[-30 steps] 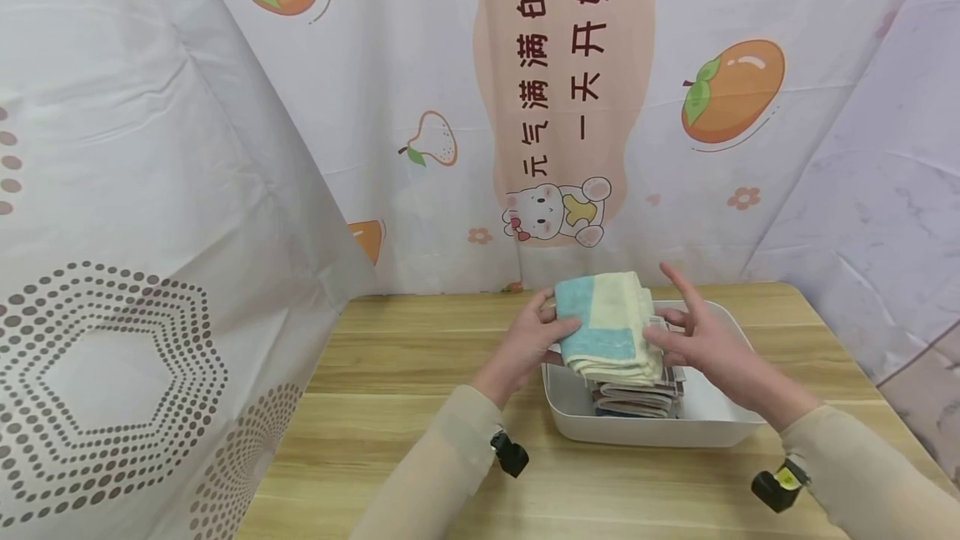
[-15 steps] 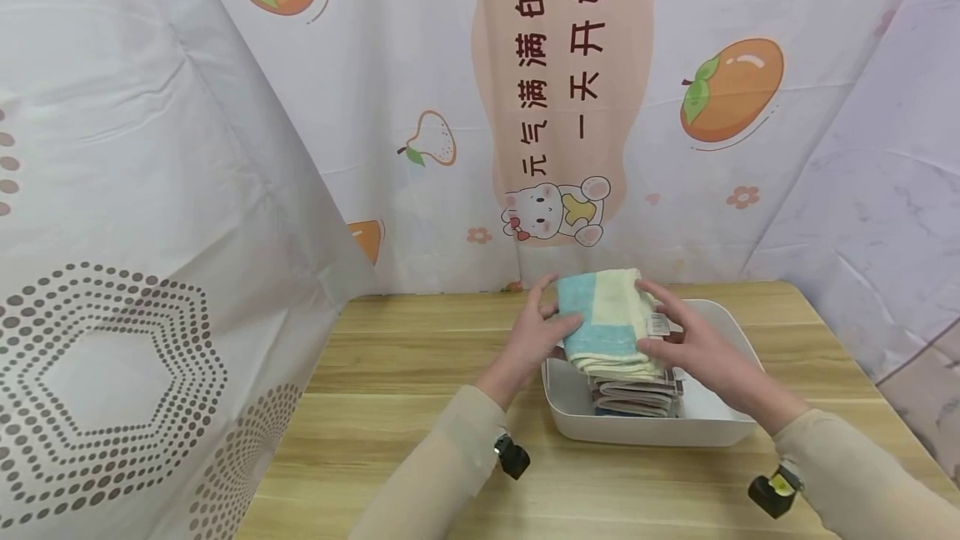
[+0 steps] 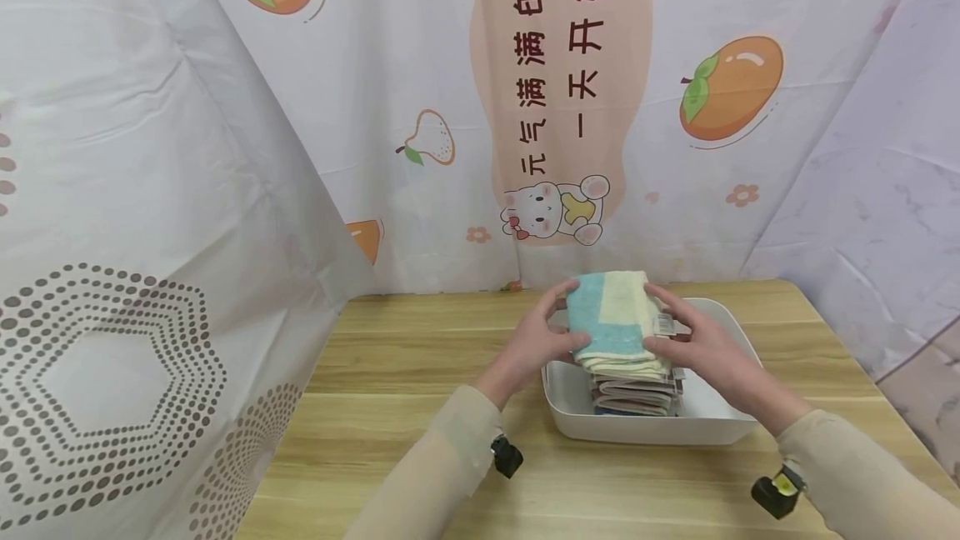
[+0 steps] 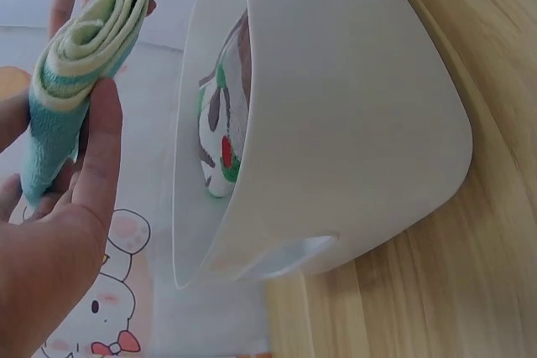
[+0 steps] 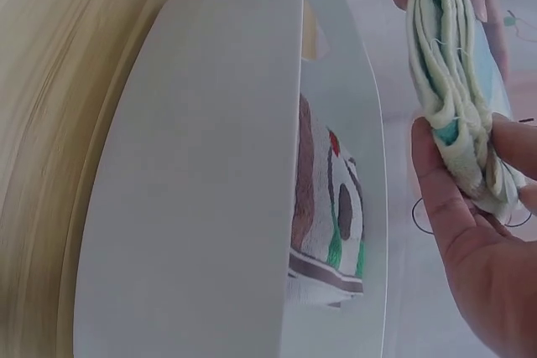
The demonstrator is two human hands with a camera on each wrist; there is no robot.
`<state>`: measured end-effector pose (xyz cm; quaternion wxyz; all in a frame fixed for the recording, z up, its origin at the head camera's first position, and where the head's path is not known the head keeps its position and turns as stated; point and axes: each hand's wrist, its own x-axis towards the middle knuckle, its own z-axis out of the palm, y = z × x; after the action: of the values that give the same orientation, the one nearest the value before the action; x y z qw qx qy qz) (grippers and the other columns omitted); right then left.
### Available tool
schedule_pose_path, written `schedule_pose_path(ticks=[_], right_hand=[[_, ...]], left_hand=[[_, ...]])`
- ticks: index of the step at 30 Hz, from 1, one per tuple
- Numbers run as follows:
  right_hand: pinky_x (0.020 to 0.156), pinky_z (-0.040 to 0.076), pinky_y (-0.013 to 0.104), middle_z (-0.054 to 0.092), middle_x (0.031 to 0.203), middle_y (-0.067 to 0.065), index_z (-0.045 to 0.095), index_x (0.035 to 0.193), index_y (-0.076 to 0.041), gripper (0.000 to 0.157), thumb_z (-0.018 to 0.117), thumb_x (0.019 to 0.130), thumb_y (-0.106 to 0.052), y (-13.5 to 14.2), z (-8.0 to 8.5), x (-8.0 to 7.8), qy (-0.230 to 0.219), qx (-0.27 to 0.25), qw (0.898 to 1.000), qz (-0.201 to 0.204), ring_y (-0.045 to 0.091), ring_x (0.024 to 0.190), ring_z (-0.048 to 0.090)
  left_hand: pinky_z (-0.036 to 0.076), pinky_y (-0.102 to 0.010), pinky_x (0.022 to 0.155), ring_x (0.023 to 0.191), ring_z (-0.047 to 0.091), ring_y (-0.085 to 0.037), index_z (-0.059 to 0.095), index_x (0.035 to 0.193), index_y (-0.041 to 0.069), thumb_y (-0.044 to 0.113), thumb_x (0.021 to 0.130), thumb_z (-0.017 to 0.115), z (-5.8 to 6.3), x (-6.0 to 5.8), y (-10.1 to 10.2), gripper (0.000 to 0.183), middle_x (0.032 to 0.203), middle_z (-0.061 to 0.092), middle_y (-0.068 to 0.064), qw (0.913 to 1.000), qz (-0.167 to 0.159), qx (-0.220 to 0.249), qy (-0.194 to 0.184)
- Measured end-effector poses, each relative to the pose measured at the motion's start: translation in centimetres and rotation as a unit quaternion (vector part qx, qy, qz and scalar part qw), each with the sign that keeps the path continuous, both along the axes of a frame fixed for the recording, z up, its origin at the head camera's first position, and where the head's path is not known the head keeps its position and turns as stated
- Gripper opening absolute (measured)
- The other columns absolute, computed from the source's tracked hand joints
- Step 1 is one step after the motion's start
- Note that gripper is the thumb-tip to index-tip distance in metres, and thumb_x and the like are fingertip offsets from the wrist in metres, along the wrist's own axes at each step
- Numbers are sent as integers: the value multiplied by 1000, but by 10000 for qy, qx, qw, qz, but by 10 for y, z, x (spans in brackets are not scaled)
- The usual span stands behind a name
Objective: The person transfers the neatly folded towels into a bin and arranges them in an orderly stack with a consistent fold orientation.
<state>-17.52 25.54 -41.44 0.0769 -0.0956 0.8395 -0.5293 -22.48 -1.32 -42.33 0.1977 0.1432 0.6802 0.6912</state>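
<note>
Both hands hold a folded blue and cream towel [image 3: 619, 302] above a white plastic bin. My left hand [image 3: 534, 343] grips its left edge, thumb at the front and fingers behind. On the opposite edge, my right hand [image 3: 708, 350] pinches it beside a small barcode tag [image 3: 663, 324]. Seen from the left wrist, the towel [image 4: 84, 56] shows its rolled layers and is held apart from the rim. Inside the bin [image 3: 652, 432] lies a stack of folded towels [image 3: 636, 398]; the right wrist view shows a brown, green and red pattern on the patterned towel [image 5: 331, 207].
The bin stands on a wood-grain table [image 3: 405, 407], near its back edge. A printed curtain [image 3: 420, 215] with fruit and a cartoon animal hangs right behind the table. Another patterned sheet [image 3: 150, 232] hangs at the left.
My right hand has shifted from loosely touching the towel, index finger raised, to gripping its right edge. The towel has moved slightly right and straightened, and my left hand has followed.
</note>
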Motion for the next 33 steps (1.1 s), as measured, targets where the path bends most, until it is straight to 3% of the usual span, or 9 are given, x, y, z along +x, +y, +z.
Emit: schedule_pose_path(ticks=[6,9,16,19,21,26,29,33], right_hand=[[78,57,38,16,166,28,15,163,-41,85,70,98,-33,5,-2,-2,21,336,9994,116,49,121,60],[74,58,35,15,168,22,22,164,-35,82,71,98,-30,7,-4,-3,138,536,9982,228,39,114,65],[71,59,33,26,163,27,27,163,-14,82,73,96,-24,11,-11,-5,77,831,9961,281,28,103,69],[70,59,34,26,163,28,27,162,-11,82,73,96,-25,13,-15,-7,58,914,9953,319,30,106,68],[74,58,36,26,163,28,28,162,-9,81,72,96,-27,15,-18,-8,108,1067,9936,351,36,116,63],[99,48,59,28,162,28,31,160,-7,79,71,97,-31,17,-27,-11,272,1532,9870,396,51,143,35],[104,40,69,31,161,29,33,159,-5,78,72,96,-29,17,-31,-14,335,1696,9841,414,54,144,30],[102,37,74,35,158,29,34,158,-4,77,72,96,-28,14,-34,-16,366,1900,9802,414,55,142,32]], left_hand=[[62,-41,77,99,69,-23,37,155,41,2,87,79,-3,-3,4,89,151,40,-3,9989,-266,-381,-24],[62,-39,77,97,69,-21,37,157,37,3,87,80,-7,-6,9,89,150,42,-4,9976,-231,-645,34],[59,-34,80,87,69,-19,39,157,34,6,86,82,-13,-8,25,87,156,41,-2,9916,-94,-1289,-11],[58,-33,83,93,67,-17,40,157,32,9,86,82,-15,-8,31,86,157,42,-3,9869,-13,-1610,88],[58,-33,85,103,64,-16,41,157,31,10,86,83,-16,-7,35,85,157,43,-2,9835,40,-1802,133],[56,-31,84,119,55,-15,42,156,28,13,86,83,-24,-8,42,83,156,45,1,9753,122,-2184,304],[52,-35,100,132,50,-16,41,157,25,13,87,81,-31,-11,45,82,158,44,2,9676,60,-2460,574],[35,-38,119,146,39,-18,38,159,21,17,87,81,-37,-14,48,83,161,41,0,9518,-62,-2923,928]])
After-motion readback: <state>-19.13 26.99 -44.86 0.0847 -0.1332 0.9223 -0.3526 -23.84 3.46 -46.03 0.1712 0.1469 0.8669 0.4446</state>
